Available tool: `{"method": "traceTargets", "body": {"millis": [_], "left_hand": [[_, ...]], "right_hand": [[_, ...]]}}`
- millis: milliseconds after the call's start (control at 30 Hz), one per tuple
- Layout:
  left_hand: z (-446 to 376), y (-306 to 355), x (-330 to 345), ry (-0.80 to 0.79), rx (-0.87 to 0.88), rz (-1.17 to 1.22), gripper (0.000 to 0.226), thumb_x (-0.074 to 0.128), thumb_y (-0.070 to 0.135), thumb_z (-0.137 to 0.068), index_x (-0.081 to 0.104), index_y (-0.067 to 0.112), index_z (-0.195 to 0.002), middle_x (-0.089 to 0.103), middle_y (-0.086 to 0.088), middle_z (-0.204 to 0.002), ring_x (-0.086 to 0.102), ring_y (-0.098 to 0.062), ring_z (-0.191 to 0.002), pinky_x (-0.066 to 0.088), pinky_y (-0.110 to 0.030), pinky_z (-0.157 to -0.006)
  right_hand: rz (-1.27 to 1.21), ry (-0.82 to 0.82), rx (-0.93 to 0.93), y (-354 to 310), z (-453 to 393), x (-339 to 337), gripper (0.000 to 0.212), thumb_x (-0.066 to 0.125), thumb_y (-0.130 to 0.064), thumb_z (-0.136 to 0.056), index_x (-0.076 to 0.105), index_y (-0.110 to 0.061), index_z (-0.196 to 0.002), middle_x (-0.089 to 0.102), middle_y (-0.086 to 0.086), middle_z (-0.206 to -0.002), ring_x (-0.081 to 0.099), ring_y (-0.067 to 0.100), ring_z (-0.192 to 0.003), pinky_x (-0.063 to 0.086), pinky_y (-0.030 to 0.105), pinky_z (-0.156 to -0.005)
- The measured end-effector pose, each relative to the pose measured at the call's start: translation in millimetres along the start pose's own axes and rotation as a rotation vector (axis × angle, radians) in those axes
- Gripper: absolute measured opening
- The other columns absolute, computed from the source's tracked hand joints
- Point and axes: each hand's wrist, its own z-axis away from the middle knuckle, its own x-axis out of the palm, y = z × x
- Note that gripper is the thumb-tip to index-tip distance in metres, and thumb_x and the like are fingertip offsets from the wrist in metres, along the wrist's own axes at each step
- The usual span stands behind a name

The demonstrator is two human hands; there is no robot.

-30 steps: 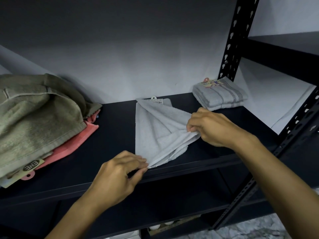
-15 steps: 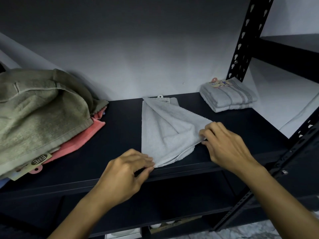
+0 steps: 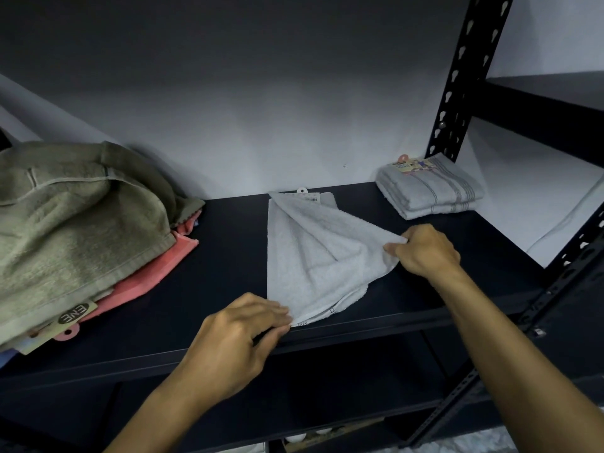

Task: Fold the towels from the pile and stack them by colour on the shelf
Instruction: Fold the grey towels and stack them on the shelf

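Folding is under way: the pale grey towel [image 3: 310, 256] lies mid-shelf [image 3: 228, 230], left of the folded grey stack [image 3: 431, 191]. The left hand [image 3: 235, 341] pinches its near corner, the right hand [image 3: 425, 250] its right corner. Next, probably, squaring the edges flat.

One head-worn camera looks forward and down, close over the dark shelf [image 3: 228, 256].

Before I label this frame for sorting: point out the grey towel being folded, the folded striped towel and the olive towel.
grey towel [image 3: 304, 256]: head view, its flat middle.
folded striped towel [image 3: 428, 188]: head view, top face.
olive towel [image 3: 75, 220]: head view, top of the pile.
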Motion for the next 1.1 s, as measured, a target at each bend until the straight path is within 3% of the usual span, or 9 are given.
{"method": "traceTargets", "body": {"millis": [67, 167, 267, 367, 533, 733, 867, 1033, 1100], "left_hand": [[0, 0, 0, -0.002, 0.003, -0.006, 0.021, 0.07, 0.03, -0.088, 0.077, 0.023, -0.106, 0.071, 0.019, -0.106, 0.06, 0.006, -0.108, 0.056, -0.021, -0.083], [0, 1, 1, -0.001, -0.001, -0.005, 0.021, 0.069, 0.03, -0.088, 0.077, 0.023, -0.106, 0.072, 0.019, -0.106, 0.06, 0.006, -0.108, 0.055, -0.02, -0.084], [0, 1, 1, 0.002, -0.009, 0.005, 0.021, 0.069, 0.03, -0.087, 0.077, 0.023, -0.105, 0.071, 0.019, -0.105, 0.059, 0.007, -0.108, 0.056, -0.02, -0.083], [-1, 2, -2, 0.004, -0.019, 0.015, 0.021, 0.065, 0.035, -0.091, 0.077, 0.026, -0.106, 0.071, 0.022, -0.105, 0.059, 0.008, -0.108, 0.057, -0.022, -0.082], [-4, 2, -8, -0.042, -0.025, 0.001, 0.023, 0.065, 0.036, -0.09, 0.075, 0.03, -0.109, 0.069, 0.024, -0.107, 0.057, 0.01, -0.111, 0.056, -0.023, -0.085], [-2, 0, -12, -0.07, -0.048, 0.026, 0.024, 0.067, 0.026, -0.092, 0.072, 0.028, -0.115, 0.066, 0.023, -0.115, 0.055, 0.01, -0.115, 0.052, -0.023, -0.094], [-9, 5, -16, 0.015, -0.117, 0.002, 0.036, 0.059, 0.047, -0.092, 0.066, 0.028, -0.122, 0.063, 0.022, -0.119, 0.057, 0.006, -0.112, 0.054, -0.03, -0.091], [-59, 17, -25, 0.157, -0.086, -0.137, 0.053, 0.069, 0.039, -0.087, 0.051, 0.029, -0.135, 0.052, 0.014, -0.135, 0.047, -0.003, -0.118, 0.049, -0.028, -0.079], [-79, 18, -26, 0.151, 0.004, -0.172, 0.041, 0.068, 0.035, -0.089, 0.057, 0.027, -0.128, 0.058, 0.013, -0.13, 0.05, -0.007, -0.12, 0.055, -0.035, -0.073]], "right_hand": [[-0.143, 0.0, 0.007, 0, -4, -3, 0.026, 0.064, -0.026, -0.086, 0.067, -0.008, -0.105, 0.066, 0.008, -0.101, 0.063, 0.028, -0.091, 0.054, 0.038, -0.083], [-0.382, 0.109, -0.08, -6, -3, -11, 0.02, 0.064, -0.028, -0.089, 0.061, -0.013, -0.101, 0.066, 0.008, -0.101, 0.064, 0.028, -0.091, 0.055, 0.046, -0.085], [-0.595, 0.197, -0.312, -20, 7, -19, 0.011, 0.065, -0.027, -0.091, 0.062, -0.017, -0.095, 0.066, 0.004, -0.09, 0.064, 0.02, -0.085, 0.056, 0.039, -0.08], [-0.544, 0.278, -0.612, -41, 29, -22, 0.002, 0.067, -0.025, -0.09, 0.068, -0.023, -0.091, 0.063, -0.007, -0.079, 0.057, 0.006, -0.073, 0.05, 0.025, -0.072], [-0.309, 0.258, -0.852, -56, 45, -5, 0.02, 0.065, -0.023, -0.092, 0.072, -0.024, -0.11, 0.061, -0.003, -0.096, 0.058, 0.014, -0.085, 0.052, 0.043, -0.078], [-0.087, 0.113, -0.932, -56, 62, 12, 0.035, 0.055, -0.013, -0.097, 0.061, -0.026, -0.128, 0.049, -0.013, -0.102, 0.052, 0.009, -0.094, 0.048, 0.031, -0.079], [-0.246, 0.046, -0.879, -55, 63, 14, 0.042, 0.07, -0.022, -0.088, 0.059, -0.029, -0.128, 0.063, -0.02, -0.088, 0.061, 0.002, -0.082, 0.054, 0.036, -0.082], [-0.334, -0.021, -0.837, -55, 62, 20, 0.063, 0.077, -0.027, -0.081, 0.049, -0.031, -0.137, 0.07, -0.021, -0.082, 0.065, -0.001, -0.083, 0.053, 0.032, -0.083], [-0.378, -0.029, -0.814, -55, 61, 21, 0.067, 0.079, -0.026, -0.08, 0.047, -0.031, -0.139, 0.071, -0.021, -0.081, 0.065, -0.002, -0.083, 0.05, 0.022, -0.082]]}}
